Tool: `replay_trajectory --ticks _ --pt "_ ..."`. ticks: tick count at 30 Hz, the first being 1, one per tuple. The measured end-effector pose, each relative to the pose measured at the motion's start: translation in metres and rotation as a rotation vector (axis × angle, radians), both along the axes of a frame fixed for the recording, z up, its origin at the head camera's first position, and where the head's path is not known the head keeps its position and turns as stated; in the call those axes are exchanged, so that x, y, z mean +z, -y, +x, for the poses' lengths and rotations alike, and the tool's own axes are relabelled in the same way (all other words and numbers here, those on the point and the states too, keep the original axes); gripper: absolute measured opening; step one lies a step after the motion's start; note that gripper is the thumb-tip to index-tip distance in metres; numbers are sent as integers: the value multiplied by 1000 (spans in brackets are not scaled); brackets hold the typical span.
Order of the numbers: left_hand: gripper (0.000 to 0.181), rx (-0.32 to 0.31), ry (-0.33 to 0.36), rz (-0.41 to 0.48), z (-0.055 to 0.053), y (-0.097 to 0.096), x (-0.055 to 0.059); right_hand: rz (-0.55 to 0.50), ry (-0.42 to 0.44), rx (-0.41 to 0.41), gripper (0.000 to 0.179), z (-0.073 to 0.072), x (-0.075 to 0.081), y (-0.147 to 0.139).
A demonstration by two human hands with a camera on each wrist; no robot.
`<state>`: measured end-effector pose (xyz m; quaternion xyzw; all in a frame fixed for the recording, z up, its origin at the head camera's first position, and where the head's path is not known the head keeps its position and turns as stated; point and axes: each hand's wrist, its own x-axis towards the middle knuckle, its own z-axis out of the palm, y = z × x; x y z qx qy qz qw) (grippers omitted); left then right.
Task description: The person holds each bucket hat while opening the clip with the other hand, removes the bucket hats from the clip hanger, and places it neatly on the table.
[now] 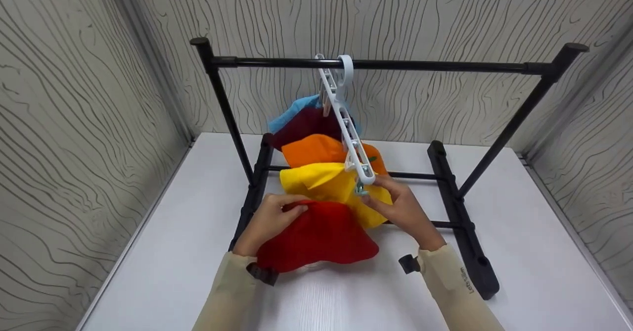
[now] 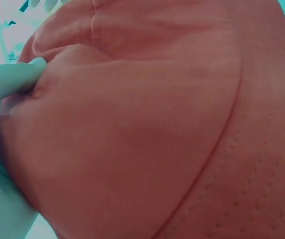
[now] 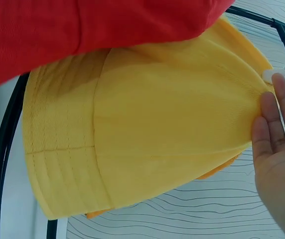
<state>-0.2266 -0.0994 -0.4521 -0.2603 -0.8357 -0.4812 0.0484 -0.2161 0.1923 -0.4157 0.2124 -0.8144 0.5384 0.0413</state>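
My left hand [image 1: 277,219] pinches the top of a red bucket hat [image 1: 321,234] between thumb and fingers. In the left wrist view the thumb [image 2: 35,69] presses a fold into the hat's crown, tinted pinkish there. A white clip hanger [image 1: 352,138] hangs by its hook from the black bar. At its near end, my right hand [image 1: 403,210] pinches a small pale clip [image 1: 361,188] with thumb and forefinger. In the right wrist view its other fingers [image 3: 269,119] lie against the crown of a yellow bucket hat [image 3: 177,104], which hangs just behind the red one.
Farther along the hanger hang an orange hat [image 1: 314,150], a maroon hat [image 1: 306,125] and a light blue hat [image 1: 294,113]. The black rack [image 1: 445,67] stands on a white table [image 1: 163,252]. Wood-patterned panels [image 1: 420,14] enclose the back and sides.
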Motion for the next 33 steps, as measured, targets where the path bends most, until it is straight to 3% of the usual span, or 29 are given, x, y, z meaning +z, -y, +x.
replay_trajectory --ticks 16,27,33 --pt "23 86 70 61 0 27 5 21 1 -41 42 -2 -5 -5" --pt "20 233 108 119 -4 54 12 -20 -18 -25 37 -1 -5 -6" --pt "22 288 163 142 -4 66 16 -43 -28 -13 37 -1 -6 -7"
